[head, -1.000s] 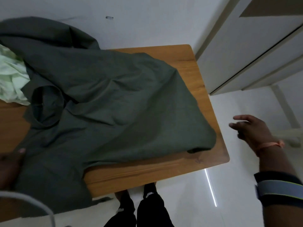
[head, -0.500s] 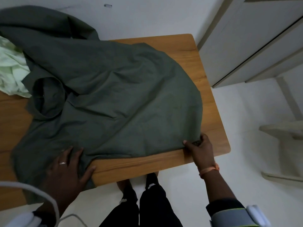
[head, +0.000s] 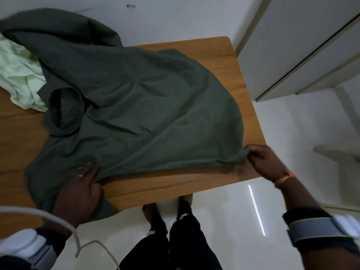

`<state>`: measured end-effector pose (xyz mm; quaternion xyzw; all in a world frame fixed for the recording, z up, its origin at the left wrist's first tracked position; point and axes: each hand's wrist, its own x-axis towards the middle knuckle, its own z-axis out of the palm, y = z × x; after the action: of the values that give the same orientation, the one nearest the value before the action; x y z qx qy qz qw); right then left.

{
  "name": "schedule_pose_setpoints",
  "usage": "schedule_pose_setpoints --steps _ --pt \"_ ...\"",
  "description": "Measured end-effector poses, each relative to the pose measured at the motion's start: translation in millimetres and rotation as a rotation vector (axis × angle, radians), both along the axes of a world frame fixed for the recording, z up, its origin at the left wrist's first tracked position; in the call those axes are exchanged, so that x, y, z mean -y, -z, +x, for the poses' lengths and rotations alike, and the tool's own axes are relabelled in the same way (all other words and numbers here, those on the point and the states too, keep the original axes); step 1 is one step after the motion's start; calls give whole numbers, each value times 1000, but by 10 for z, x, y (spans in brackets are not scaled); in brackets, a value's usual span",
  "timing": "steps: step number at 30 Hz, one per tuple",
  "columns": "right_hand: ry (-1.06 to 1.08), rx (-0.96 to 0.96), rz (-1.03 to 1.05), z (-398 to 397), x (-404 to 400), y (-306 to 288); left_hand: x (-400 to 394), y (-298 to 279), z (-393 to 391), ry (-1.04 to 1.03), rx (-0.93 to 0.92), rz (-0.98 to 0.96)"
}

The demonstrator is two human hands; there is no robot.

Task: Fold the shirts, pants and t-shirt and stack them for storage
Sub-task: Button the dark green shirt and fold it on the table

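A dark green t-shirt (head: 136, 106) lies spread over the wooden table (head: 175, 188), its neck opening towards the left and one sleeve hanging over the table's front edge. My left hand (head: 81, 190) rests on the shirt near that front edge and grips a fold of its cloth. At the table's right front corner my right hand (head: 263, 162) pinches the shirt's hem corner. A pale green garment (head: 19, 75) lies crumpled at the far left, partly under the dark shirt.
A white wall runs behind the table. White cabinet doors (head: 302, 45) stand to the right. A pale stool or low shelf (head: 341, 152) stands on the white floor at the right. My legs and feet (head: 171, 230) are just below the table's front edge.
My right hand came in from the side, took the hem corner and has drawn it rightwards. My left hand moved onto the shirt near the front edge and now bunches the cloth.
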<state>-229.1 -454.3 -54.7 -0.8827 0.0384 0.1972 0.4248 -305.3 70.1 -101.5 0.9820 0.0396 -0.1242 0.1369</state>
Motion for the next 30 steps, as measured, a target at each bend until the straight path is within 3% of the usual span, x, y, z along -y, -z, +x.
schedule_pose_setpoints --steps 3,5,6,9,12,14,16,18,24,27,30 --pt "-38 -115 -276 101 367 -97 26 -37 -152 106 -58 74" --pt "63 -99 -499 112 394 -81 121 -74 -247 161 -59 82" --pt "165 -19 -562 92 312 -72 167 -99 -265 153 -27 77" --pt "391 323 -425 93 -307 10 191 -102 -117 -35 133 25" --pt "144 404 -327 121 -1107 371 107 18 65 -119 146 72" --pt "-67 276 -486 92 -1368 778 38 198 150 -118 48 176" --pt "-142 233 -729 21 -1185 962 -2 311 204 -147 13 251" --pt "-141 239 -834 -43 -790 983 -46 345 272 -199 48 277" --pt "-184 110 -873 215 137 882 215 408 322 -261 190 264" --pt "-209 203 -865 392 -35 692 319 476 196 -349 237 275" --pt "-195 320 -735 461 -514 709 370 514 128 -223 305 309"
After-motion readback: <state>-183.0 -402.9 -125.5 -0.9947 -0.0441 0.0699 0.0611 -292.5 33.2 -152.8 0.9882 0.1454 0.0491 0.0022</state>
